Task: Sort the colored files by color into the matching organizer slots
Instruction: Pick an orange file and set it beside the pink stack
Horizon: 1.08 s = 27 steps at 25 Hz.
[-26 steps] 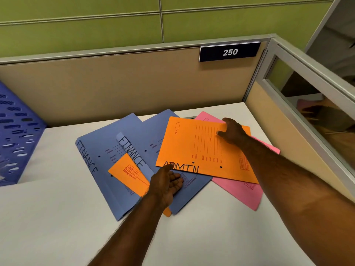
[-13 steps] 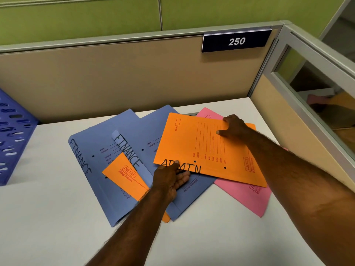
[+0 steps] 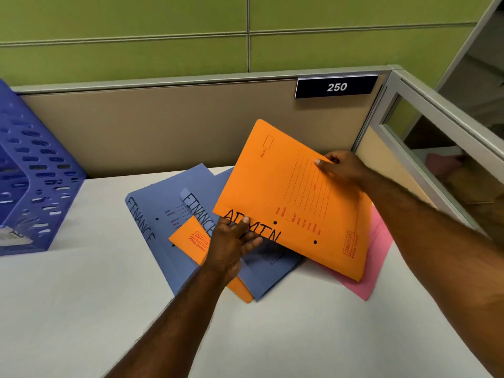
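An orange file marked ADMIN (image 3: 278, 186) is tilted up off the pile, its far edge raised. My left hand (image 3: 231, 242) pinches its near left edge, thumb on top by the lettering. My right hand (image 3: 341, 170) grips its right edge. Beneath lie two blue files marked FINANCE (image 3: 158, 211), a second orange file (image 3: 191, 241) tucked between them, and a pink file (image 3: 377, 257) at the right. The blue perforated organizer (image 3: 35, 181) stands at the far left of the desk, its slots partly out of frame.
The white desk (image 3: 81, 309) is bounded by a tan partition (image 3: 163, 126) behind, bearing a "250" plate (image 3: 336, 87), and a glass-panelled divider (image 3: 436, 148) on the right.
Both hands have lifted the ADMIN orange file off the pile and tilted it up; it lay flat before. The view has shifted, bringing more of the organizer into sight.
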Tool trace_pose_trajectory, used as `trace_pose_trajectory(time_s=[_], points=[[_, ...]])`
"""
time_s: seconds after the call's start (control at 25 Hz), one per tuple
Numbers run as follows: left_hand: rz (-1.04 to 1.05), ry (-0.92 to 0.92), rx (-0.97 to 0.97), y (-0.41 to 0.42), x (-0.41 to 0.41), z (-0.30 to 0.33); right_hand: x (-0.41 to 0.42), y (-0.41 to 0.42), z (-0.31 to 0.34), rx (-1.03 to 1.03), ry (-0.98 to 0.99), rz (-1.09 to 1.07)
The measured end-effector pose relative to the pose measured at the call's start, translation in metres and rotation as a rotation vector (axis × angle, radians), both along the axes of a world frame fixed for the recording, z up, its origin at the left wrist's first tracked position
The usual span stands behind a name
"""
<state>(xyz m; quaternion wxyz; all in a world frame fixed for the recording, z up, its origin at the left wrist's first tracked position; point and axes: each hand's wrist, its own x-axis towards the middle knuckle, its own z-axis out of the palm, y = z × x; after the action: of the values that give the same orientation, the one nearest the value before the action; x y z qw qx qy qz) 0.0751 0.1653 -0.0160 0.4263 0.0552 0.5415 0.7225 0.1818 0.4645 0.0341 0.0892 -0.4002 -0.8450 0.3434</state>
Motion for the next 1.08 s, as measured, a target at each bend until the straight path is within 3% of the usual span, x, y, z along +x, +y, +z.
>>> trace_pose_trajectory(time_s=[0.2,0.36,0.56,0.84,1.08], points=[[-0.028,0.185,-0.003,-0.056,-0.024,0.046,0.009,-0.055,0.057,-0.024,0.210,0.004],[0.036,0.336,-0.024,-0.108,-0.044,0.081,0.017,-0.122,0.066,-0.111,0.358,0.012],[0.171,0.359,-0.087,-0.188,-0.062,0.094,0.021,-0.224,0.042,-0.288,0.327,-0.027],[0.245,0.429,-0.113,-0.302,-0.077,0.091,0.008,-0.369,0.009,-0.519,0.487,-0.162],[0.089,0.438,-0.192,-0.409,-0.071,0.054,-0.005,-0.471,-0.026,-0.624,0.483,-0.210]])
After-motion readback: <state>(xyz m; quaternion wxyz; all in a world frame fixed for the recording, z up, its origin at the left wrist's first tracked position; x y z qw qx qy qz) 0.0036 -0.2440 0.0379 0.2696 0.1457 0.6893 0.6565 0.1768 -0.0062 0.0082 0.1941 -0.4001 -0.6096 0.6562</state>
